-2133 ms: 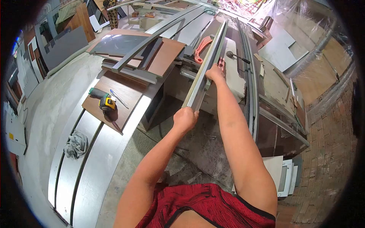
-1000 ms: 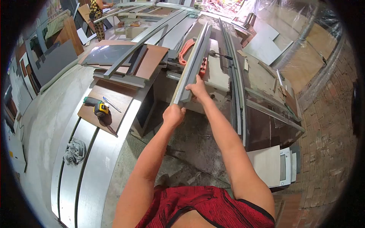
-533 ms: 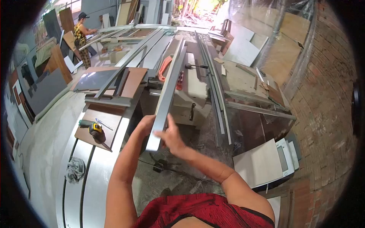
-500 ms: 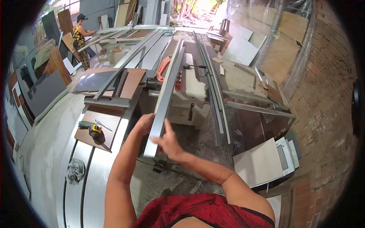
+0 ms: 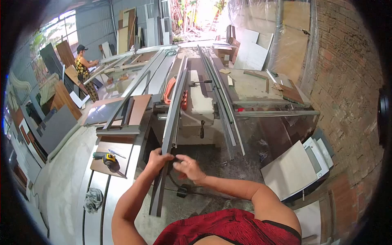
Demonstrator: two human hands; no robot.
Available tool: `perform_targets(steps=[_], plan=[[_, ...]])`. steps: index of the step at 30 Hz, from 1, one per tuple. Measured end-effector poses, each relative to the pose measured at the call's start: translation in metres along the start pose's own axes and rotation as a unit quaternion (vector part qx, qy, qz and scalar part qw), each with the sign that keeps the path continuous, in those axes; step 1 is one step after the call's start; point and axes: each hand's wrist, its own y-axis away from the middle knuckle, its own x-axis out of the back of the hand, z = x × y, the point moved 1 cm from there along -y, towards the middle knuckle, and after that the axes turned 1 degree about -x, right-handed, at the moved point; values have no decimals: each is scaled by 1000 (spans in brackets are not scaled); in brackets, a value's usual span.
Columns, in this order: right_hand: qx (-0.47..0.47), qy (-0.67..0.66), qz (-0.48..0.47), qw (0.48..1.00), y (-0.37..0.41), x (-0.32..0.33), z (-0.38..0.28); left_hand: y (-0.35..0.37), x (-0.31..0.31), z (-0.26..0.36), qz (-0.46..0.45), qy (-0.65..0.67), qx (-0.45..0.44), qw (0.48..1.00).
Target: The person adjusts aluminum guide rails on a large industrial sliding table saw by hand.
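A long grey metal profile (image 5: 157, 196) runs from near my body away across the bench. My left hand (image 5: 158, 160) is wrapped round it close to its near part. Just to the right, my right hand (image 5: 188, 167) has its fingers bent toward a small dark thing by the profile; whether it grips that thing is too blurred to tell. Other long profiles (image 5: 222, 92) lie side by side on the right of the bench. An orange tool (image 5: 169, 90) sits beside the profile.
A cordless drill (image 5: 109, 160) and a pen (image 5: 116, 153) rest on a brown board (image 5: 102, 165) at left, with a grey rag (image 5: 93, 200) below. A co-worker (image 5: 83, 67) stands far left. A white appliance (image 5: 316, 159) and a pale board (image 5: 289, 171) are at right.
The held profile has come nearer to my body, its near end now lower in view. My left hand is lower. My right hand has moved off its face, slightly to the right.
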Motion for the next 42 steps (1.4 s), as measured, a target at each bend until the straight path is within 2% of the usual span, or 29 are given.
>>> perform_targets(steps=[1,5,7,10,13,16,17,19,22,25,28,31,32,34,35,36,39,40,42], plan=[[-9,-4,31,999,-8,10,-2,17,1,-1,-6,6,1,1000],[-65,-43,34,996,-39,33,-10,92,9,-5,17,-31,-13,999],[-77,-62,10,995,-48,33,-12,128,12,4,21,-77,50,996],[-92,-73,-28,993,-65,30,-7,177,10,-2,51,-91,45,994],[-99,-91,-39,990,-74,22,-8,218,12,-36,82,-131,60,986],[-146,-121,-41,981,-79,21,5,271,-11,-66,147,-46,33,988],[-164,-134,-12,977,-75,19,9,283,-13,-76,162,-110,60,979],[-170,-171,-51,969,-70,22,22,299,-30,-35,162,-220,123,954],[-211,-251,-119,937,-57,24,38,321,-31,-87,139,-322,70,934],[-230,-270,-112,928,-36,21,19,333,-55,-75,264,-446,48,854],[-220,-254,-123,934,-32,25,21,329,-73,-50,286,-391,58,873],[-194,-269,-122,935,-21,19,13,334,-77,-49,249,-324,79,909],[-181,-280,-117,935,-16,15,8,340,-76,-52,235,-257,82,934],[-165,-292,-124,934,-8,12,6,349,-60,-67,136,-85,146,976],[-161,-294,-135,932,-6,13,9,353,-53,-73,81,2,176,981],[-157,-295,-146,931,-4,13,11,357,-52,-75,61,89,128,986],[-133,-299,-99,940,0,2,15,389,-39,-129,57,128,204,969],[-134,-304,-102,938,5,-3,14,395,-46,-84,79,185,289,936],[-139,-310,-112,934,18,-13,12,411,-37,-108,59,230,283,929]])
